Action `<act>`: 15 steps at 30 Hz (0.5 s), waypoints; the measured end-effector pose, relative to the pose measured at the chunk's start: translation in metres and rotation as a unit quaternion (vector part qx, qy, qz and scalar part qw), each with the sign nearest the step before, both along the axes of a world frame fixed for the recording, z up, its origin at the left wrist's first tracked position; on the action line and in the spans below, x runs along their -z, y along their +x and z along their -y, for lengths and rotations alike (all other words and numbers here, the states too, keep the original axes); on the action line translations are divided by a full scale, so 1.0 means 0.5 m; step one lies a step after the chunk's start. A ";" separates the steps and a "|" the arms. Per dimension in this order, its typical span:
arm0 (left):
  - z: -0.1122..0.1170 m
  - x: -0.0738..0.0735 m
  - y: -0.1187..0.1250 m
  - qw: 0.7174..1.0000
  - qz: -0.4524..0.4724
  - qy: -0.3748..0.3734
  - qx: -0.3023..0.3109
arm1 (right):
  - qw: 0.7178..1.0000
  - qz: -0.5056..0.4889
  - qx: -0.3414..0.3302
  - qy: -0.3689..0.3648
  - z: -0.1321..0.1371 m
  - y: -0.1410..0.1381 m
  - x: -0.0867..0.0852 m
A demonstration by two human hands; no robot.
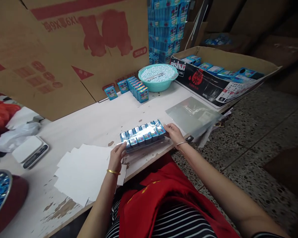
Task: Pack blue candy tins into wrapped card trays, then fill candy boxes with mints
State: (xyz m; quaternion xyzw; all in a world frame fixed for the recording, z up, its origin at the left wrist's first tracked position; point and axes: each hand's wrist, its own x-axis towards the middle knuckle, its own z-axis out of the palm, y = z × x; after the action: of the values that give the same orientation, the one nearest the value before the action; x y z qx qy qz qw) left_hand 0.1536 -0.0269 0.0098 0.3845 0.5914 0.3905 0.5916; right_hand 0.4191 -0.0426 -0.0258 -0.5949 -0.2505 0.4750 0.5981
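The wrapped block of blue tins [142, 135] lies on the counter [94, 122], its long axis running near-left to far-right. The left hand [117, 157] has its grip on the near-left end, the right hand [174, 133] on the far-right end.

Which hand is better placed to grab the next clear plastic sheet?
Probably right. The right hand is on the pack of tins at the end nearest the clear plastic sheets; the left hand is at the far end, by the white paper sheets.
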 end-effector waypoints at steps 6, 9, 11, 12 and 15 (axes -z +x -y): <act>-0.003 -0.002 0.002 0.999 -0.033 -0.014 0.012 | 0.998 -0.019 -0.055 -0.024 -0.007 0.022 -0.033; -0.014 -0.001 0.003 0.999 -0.047 0.012 -0.012 | 0.998 0.002 -0.059 -0.028 -0.022 0.021 -0.037; -0.027 0.000 0.007 0.995 -0.072 0.056 -0.050 | 0.998 0.028 -0.050 -0.019 -0.034 0.022 -0.033; -0.032 0.000 0.012 0.991 -0.088 0.077 -0.071 | 0.998 0.042 -0.046 -0.016 -0.038 0.024 -0.029; -0.035 -0.005 0.032 0.983 -0.116 0.104 -0.094 | 0.996 0.080 -0.047 -0.016 -0.036 0.040 -0.010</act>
State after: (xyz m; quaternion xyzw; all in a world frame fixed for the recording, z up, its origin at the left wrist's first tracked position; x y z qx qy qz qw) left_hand 0.1694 -0.0092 0.0122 0.4290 0.6458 0.4563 0.4367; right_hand 0.4393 -0.0247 -0.0207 -0.6284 -0.3176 0.4574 0.5432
